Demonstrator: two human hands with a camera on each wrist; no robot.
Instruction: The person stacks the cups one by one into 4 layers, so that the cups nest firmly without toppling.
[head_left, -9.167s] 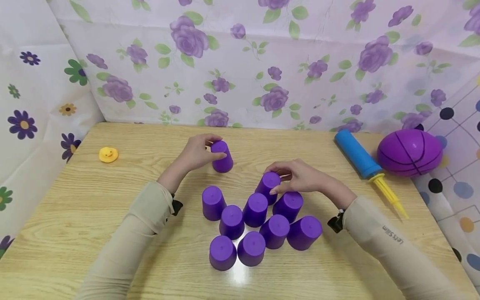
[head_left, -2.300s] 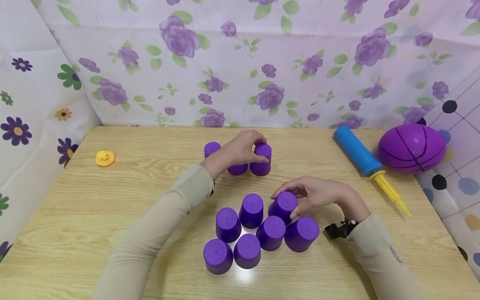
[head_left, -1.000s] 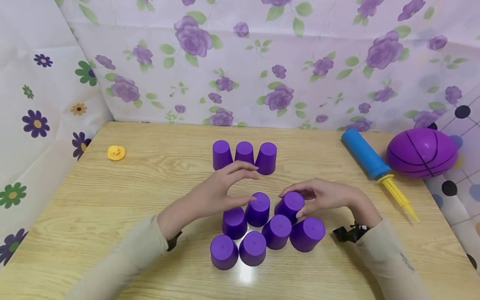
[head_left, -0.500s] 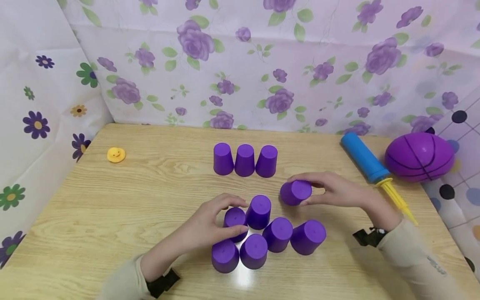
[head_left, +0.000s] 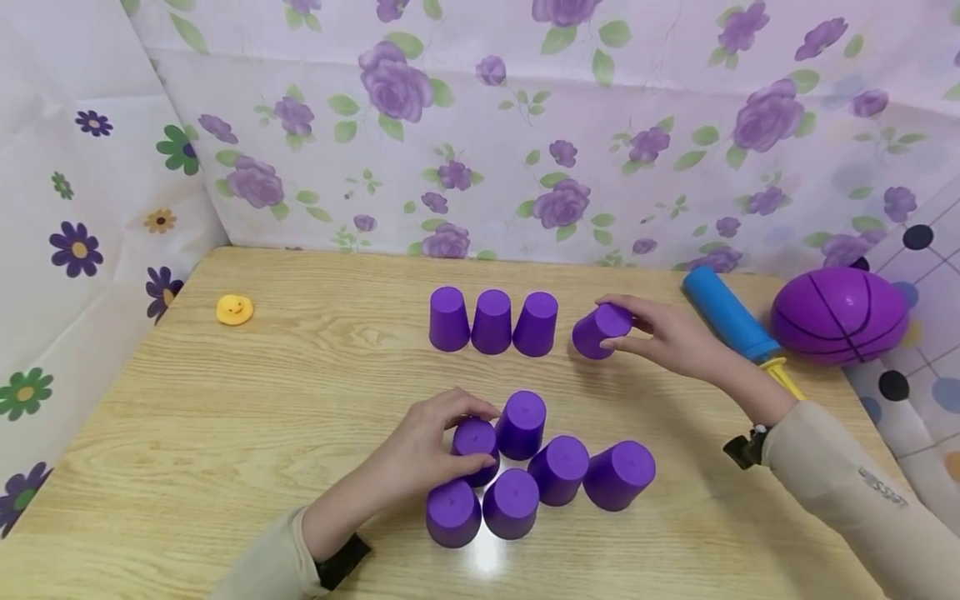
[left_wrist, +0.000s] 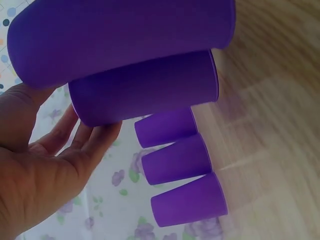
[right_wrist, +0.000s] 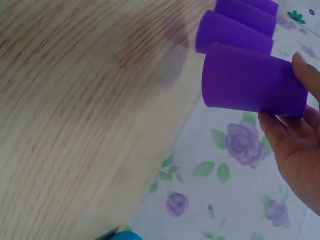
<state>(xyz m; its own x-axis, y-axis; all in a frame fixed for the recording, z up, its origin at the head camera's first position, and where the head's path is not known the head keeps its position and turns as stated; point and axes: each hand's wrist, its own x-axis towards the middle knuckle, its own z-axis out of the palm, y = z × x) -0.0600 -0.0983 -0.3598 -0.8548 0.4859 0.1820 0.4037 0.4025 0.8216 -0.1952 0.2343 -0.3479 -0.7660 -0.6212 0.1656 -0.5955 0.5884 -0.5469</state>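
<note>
My right hand [head_left: 667,337] grips an upside-down purple cup [head_left: 596,335] near its base, the cup tilted and just right of a back row. That row is three upside-down purple cups, the middle one [head_left: 492,323] close to both neighbours. In the right wrist view the gripped cup [right_wrist: 250,80] overlaps the row. Nearer the front, my left hand [head_left: 416,446] holds another purple cup [head_left: 477,442] between thumb and fingers. Several more upside-down cups stand around it, among them a cup [head_left: 521,427] just behind and a cup [head_left: 619,477] at the right end.
A small yellow duck [head_left: 235,310] sits at the left of the wooden table [head_left: 300,333]. On the right lie a blue hand pump [head_left: 727,312] with a yellow nozzle and a purple ball [head_left: 840,317] with black lines. A flowered cloth [head_left: 480,150] hangs behind.
Three cups now form the back row, set there by my left hand, which has come back to the front group. My right hand has lifted a cup from that group and carried it back.
</note>
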